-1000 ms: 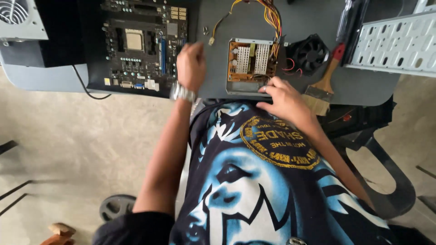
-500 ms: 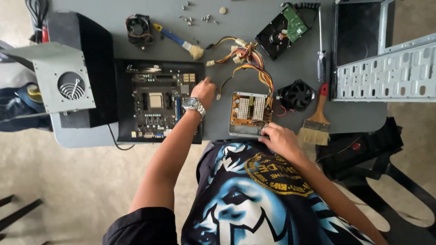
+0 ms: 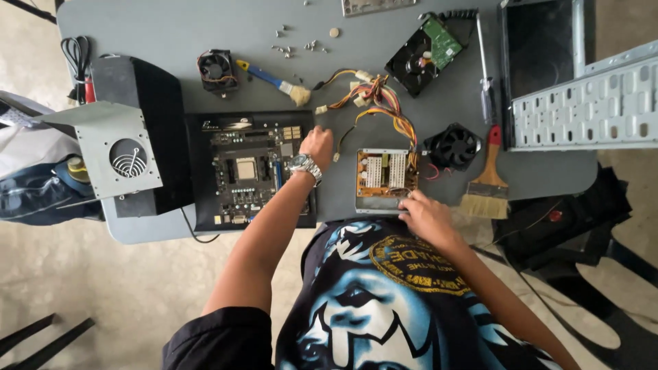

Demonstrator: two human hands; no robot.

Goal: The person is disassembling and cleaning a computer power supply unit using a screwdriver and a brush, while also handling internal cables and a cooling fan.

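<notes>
Across the grey table (image 3: 171,41) my computer lies stripped: the case frame (image 3: 582,103) at upper right, the motherboard (image 3: 250,171) at centre left, the opened power supply (image 3: 385,179) at centre, fans, drive and screws loose. Nothing looks reassembled, I judge. My left hand (image 3: 317,145) rests closed-fingered at the motherboard's right edge, holding nothing I can see. My right hand (image 3: 426,216) presses the supply's lower corner.

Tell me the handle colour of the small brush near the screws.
Blue with a yellow end, head view.
</notes>
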